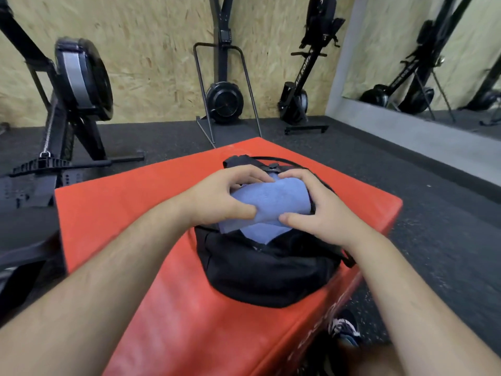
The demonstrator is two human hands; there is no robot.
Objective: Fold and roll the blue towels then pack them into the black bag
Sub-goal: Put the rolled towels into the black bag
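At centre field, a large red vinyl-covered padded box stands on speckled black rubber flooring and serves as the work surface. It raises the load so that both arms reach it from 6 o'clock. Black rowing machines stand beyond it, one at 10 o'clock and one stored upright against the chipboard wall at 12 o'clock. They play no part in the task.

The soft black fabric bag lies on the box top right of centre. Its closed, rounded end points to 6 o'clock and its opening faces upward in the far half, which allows loading from above.

A pale blue terry towel, folded into a thick bundle, sits in that opening, partly sunk and partly proud of the rim. A paler blue layer shows beneath it at 6 o'clock. Whether that is the same towel or another one already packed cannot be told.

The left hand clasps the bundle from 9 o'clock, fingers curled over its far edge and thumb pressed on its near edge. The right hand mirrors this from 3 o'clock. The paired grip probably keeps the bundle from unrolling as it is pressed down, and the right palm seems also to hold the bag's rim aside.

A small black plastic buckle on a strap lies just past the fingertips at 12 o'clock. It could snag the cloth.
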